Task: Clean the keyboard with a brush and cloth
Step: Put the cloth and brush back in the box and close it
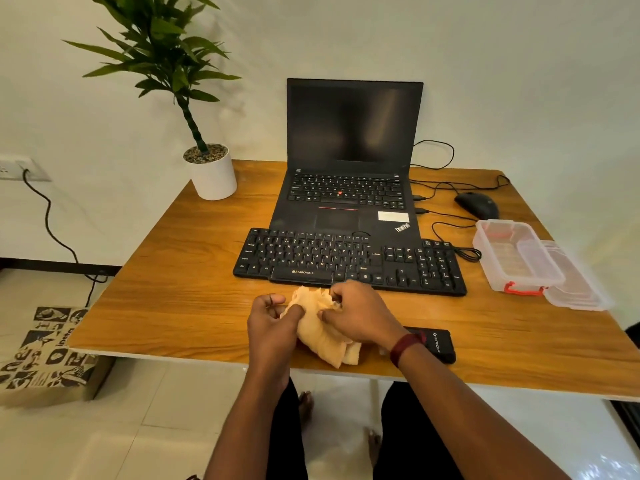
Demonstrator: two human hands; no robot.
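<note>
Head view: both hands bunch a peach cloth at the near edge of the wooden tabletop. Left hand curled, pinching the cloth's left side; right hand fingers closed on its top right. Black keyboard lies just beyond the hands, untouched, in front of an open laptop. Black flat device under right wrist. Clear plastic box at right, mouse behind it, potted plant back left.
</note>
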